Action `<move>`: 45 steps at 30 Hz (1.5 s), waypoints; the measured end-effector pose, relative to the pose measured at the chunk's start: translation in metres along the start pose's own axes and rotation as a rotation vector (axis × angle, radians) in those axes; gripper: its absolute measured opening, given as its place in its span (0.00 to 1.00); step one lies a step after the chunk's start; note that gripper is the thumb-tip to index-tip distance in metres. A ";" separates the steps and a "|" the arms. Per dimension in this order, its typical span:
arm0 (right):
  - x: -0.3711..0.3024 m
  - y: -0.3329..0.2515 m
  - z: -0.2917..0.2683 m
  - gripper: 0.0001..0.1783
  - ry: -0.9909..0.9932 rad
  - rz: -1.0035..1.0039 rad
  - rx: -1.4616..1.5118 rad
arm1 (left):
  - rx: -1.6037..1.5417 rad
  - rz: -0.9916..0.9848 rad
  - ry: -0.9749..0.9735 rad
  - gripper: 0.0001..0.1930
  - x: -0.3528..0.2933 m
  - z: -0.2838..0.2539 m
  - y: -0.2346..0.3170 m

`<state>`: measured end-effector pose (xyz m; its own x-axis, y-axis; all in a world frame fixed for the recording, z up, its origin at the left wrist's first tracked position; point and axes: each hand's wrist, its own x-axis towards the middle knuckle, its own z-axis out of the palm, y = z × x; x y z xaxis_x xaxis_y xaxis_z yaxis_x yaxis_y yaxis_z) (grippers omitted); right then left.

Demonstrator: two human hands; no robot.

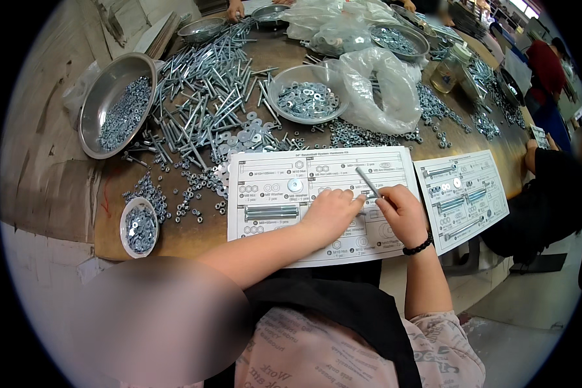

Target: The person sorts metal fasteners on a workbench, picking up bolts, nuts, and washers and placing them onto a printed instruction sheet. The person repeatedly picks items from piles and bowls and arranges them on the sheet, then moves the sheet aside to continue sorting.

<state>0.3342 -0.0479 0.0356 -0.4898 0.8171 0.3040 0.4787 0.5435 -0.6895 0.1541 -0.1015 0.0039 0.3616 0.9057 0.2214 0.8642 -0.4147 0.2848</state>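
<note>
A printed parts sheet (pixel 265 167) lies in front of me at the table's edge. My right hand (pixel 404 215), a black beaded bracelet at its wrist, pinches a long zinc-coloured bolt (pixel 367 180) that slants up and away to the left. Close beside it, my left hand (pixel 333 218) is low over the sheet with its fingers drawn together near the right fingertips. Whatever those left fingers hold, if anything, is hidden. Several long bolts (pixel 271 212) rest side by side on the sheet's left part, and a large flat washer (pixel 295 185) sits above them.
A second sheet (pixel 491 169) carrying bolts, nuts and a washer lies to the right. Behind are a heap of loose bolts (pixel 207 97), a clear bowl of washers (pixel 339 77), a metal bowl (pixel 87 129) and plastic bags (pixel 394 116). A small white bowl (pixel 124 226) stands left; a person (pixel 537 187) sits right.
</note>
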 end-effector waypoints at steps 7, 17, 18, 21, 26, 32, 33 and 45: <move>-0.007 0.007 0.000 0.09 -0.172 -0.004 -0.102 | -0.090 -0.037 -0.052 0.08 -0.029 -0.034 -0.042; -0.005 0.003 0.022 0.17 -0.190 0.067 -0.241 | -0.129 -0.170 -0.031 0.15 -0.036 -0.030 -0.041; -0.004 0.000 0.022 0.19 -0.226 0.131 -0.199 | -0.133 -0.171 -0.004 0.15 -0.036 -0.027 -0.041; -0.001 -0.008 0.023 0.23 -0.301 0.240 -0.092 | -0.124 -0.175 -0.041 0.15 -0.034 -0.023 -0.038; 0.001 -0.014 0.028 0.20 -0.257 0.088 -0.193 | -0.122 -0.191 -0.038 0.14 -0.034 -0.020 -0.036; 0.000 -0.005 0.035 0.12 -0.219 -0.018 -0.270 | -0.128 -0.191 -0.032 0.15 -0.035 -0.018 -0.035; 0.000 -0.004 0.034 0.14 -0.244 -0.008 -0.295 | -0.129 -0.193 -0.042 0.15 -0.035 -0.018 -0.035; 0.032 -0.038 0.049 0.13 -0.306 -0.099 -0.133 | -0.222 -0.429 0.326 0.21 -0.108 -0.061 -0.067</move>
<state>0.2650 -0.0513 0.0393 -0.7245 0.6749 0.1400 0.4992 0.6539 -0.5686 0.0356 -0.1768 0.0180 -0.1612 0.9373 0.3091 0.8028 -0.0576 0.5934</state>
